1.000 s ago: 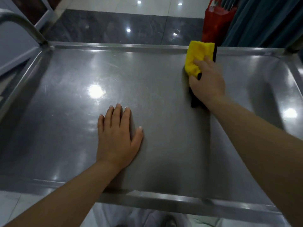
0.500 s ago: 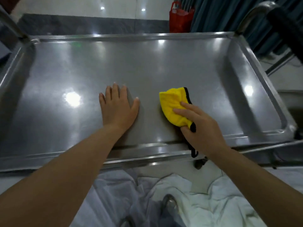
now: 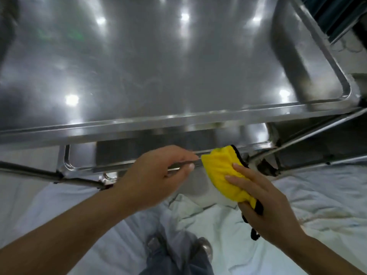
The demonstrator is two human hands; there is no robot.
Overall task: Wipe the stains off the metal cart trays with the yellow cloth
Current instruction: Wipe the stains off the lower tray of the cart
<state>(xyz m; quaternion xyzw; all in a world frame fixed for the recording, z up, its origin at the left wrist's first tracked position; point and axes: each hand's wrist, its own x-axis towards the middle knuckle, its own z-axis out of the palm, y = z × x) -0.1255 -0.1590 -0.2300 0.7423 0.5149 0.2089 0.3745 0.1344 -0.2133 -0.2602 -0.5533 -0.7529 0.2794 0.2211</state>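
The metal cart's top tray (image 3: pixel 178 124) fills the upper view, its shiny front rim running across the middle. Below that rim a strip of the lower tray (image 3: pixel 83 155) shows. My right hand (image 3: pixel 268 207) grips the yellow cloth (image 3: pixel 222 171), which has a black edge, in front of the cart below the top tray's rim. My left hand (image 3: pixel 156 175) is off the tray. Its loosely curved forefinger and thumb reach right to the cloth's left corner. I cannot tell whether they touch it.
Crumpled white sheeting (image 3: pixel 317 205) covers the floor around the cart. My shoes (image 3: pixel 202 247) stand on it just under my hands. Cart frame bars (image 3: pixel 39 173) slant out at the lower left and right. A dark curtain (image 3: pixel 337 10) hangs at the top right.
The view has tipped down. My right hand has drawn the cloth off the top tray to below its front rim. My left hand has lifted off the tray and moved toward the cloth.
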